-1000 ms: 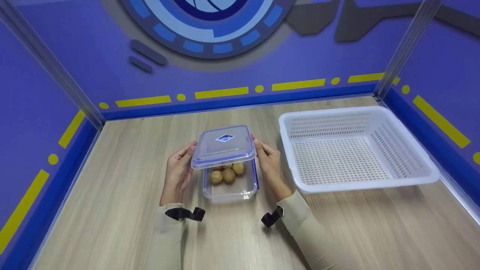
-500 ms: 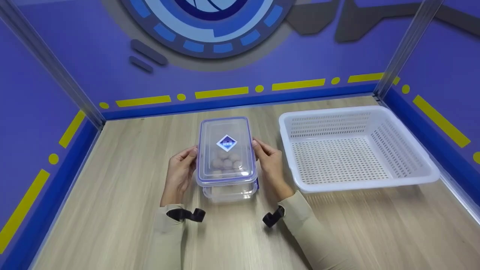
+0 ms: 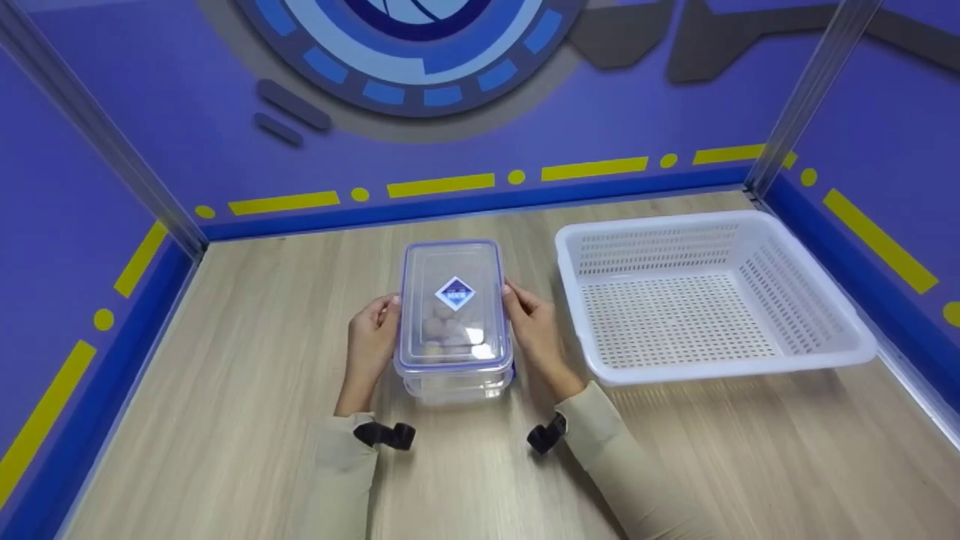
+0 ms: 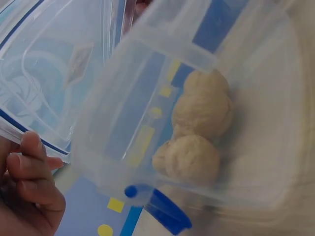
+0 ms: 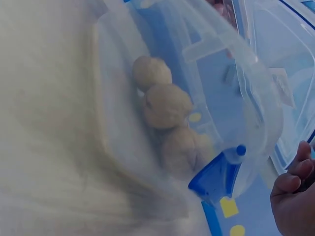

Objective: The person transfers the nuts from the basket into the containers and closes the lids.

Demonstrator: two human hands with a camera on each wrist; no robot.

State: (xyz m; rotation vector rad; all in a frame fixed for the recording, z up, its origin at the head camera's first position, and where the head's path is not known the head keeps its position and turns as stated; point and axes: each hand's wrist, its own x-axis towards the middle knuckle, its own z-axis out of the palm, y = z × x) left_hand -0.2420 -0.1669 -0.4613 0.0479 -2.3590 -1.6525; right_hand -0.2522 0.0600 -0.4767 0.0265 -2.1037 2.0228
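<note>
Walnuts (image 4: 202, 110) lie in a clear plastic food container (image 3: 450, 390) standing on the table. Over it is a clear lid (image 3: 454, 341) with a blue seal and a diamond sticker, covering most of the opening in the head view. The left hand (image 3: 373, 330) pinches the lid's left edge, fingers curled under it. At the opposite edge, the right hand (image 3: 536, 330) pinches it between thumb and fingers. Both wrist views show the lid apart from the container's rim. A blue latch (image 4: 167, 211) hangs unfastened on the container's left side, another latch (image 5: 219, 174) on its right.
A white perforated plastic basket (image 3: 712, 322) stands to the right of the container, near the right hand. Blue-purple panels (image 3: 465, 180) wall the wooden table (image 3: 262, 360) at the back and both sides.
The lid has swung from a steep tilt that left the front walnuts uncovered to lying nearly level over the container. It has then lowered slightly, and the left hand has shifted a little right.
</note>
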